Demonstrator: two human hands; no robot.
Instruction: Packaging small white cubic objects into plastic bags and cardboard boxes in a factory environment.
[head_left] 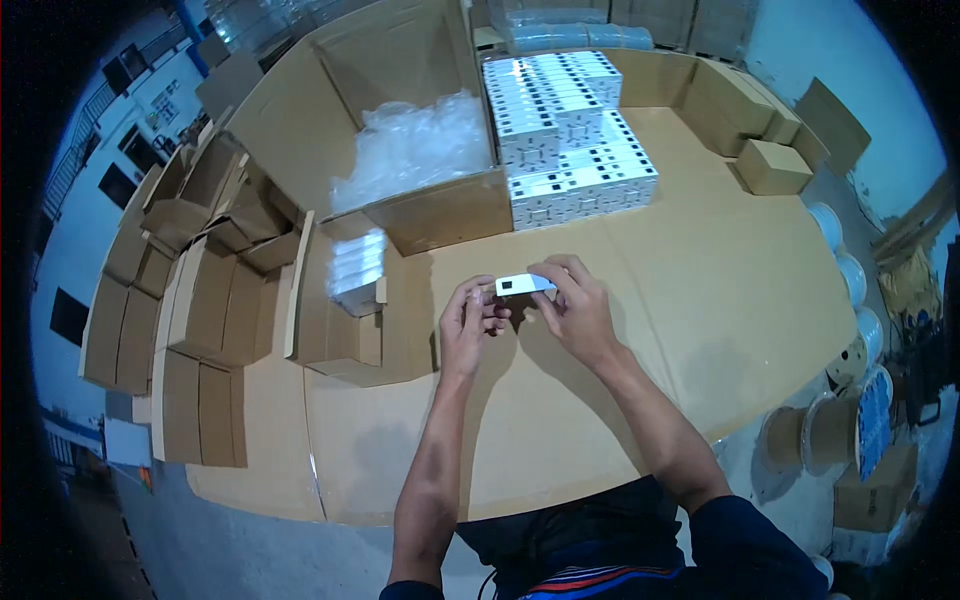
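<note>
Item: small white box (524,285), which we pinch end to end between left hand (466,323) and right hand (577,308), fingers closed on it, raised above the cardboard-covered table (700,300) centre, apparently for inspection; stacked white boxes (570,135) toward the far edge.

Cardboard-covered table (700,330) under stacked white boxes (570,130)

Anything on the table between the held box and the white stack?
No. In the head view only bare cardboard lies between the small white box and the stack.
</note>
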